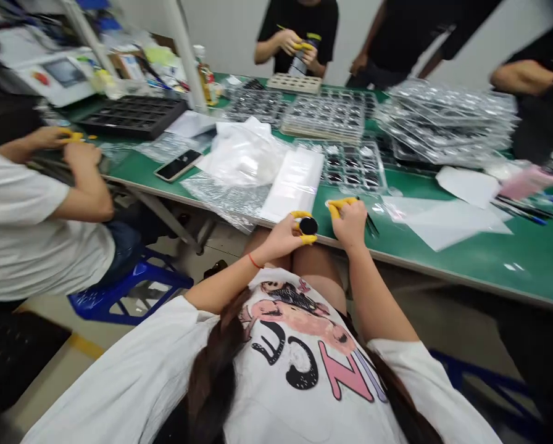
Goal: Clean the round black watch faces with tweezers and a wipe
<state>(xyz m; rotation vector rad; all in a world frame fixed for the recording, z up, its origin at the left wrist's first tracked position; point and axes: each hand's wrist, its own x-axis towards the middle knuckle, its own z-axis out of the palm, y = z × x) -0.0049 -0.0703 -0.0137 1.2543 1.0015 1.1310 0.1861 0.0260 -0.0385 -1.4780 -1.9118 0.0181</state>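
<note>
One black disc (308, 226), pinched in left hand (280, 239), right hand (350, 226) curled

Assembly workshop, long green workbench (489, 271)

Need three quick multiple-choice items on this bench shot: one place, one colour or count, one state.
1. Where is the round black disc?
A. Pinched in the left hand
B. In the black tray
C. In the clear plastic bag

2. What colour are the cots on the right hand's fingers?
A. Blue
B. Yellow
C. White

3. How is the smartphone placed?
A. Held by a seated co-worker
B. Standing upright
C. Lying flat on the green workbench

1: A, the disc sits between the left thumb and fingers.
2: B, yellow cots are visible on those fingers.
3: C, the phone rests face-level on the bench top, with no hand on it.
</note>
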